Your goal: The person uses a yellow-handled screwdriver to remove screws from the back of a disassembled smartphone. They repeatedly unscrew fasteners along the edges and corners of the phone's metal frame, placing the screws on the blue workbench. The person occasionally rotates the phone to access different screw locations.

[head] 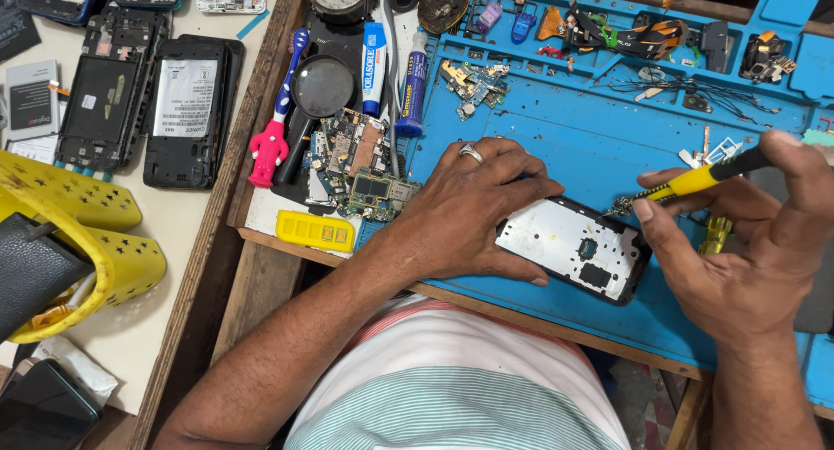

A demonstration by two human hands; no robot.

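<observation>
Blue matting (556,137) covers the counter, and the opened phone frame (578,246) lies at its near edge, pinned flat under the left hand (465,211) with fingers spread, grasping nothing. The right hand (738,250) pinches a yellow screwdriver (695,182), tip at the frame's far right corner. A slip could gouge the frame or nudge it off that edge; open matting lies beyond, circuit boards (360,168) crowd the left.

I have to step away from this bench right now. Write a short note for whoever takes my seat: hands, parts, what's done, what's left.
Left hand: pressed flat on the opened phone, pinning it to the blue mat.
Right hand: holds the yellow-handled tool, tip at the phone's upper right edge.
Done: back is off, inner plate exposed.
Left: phone not reassembled; circuit boards lie loose left of the hand.
</observation>
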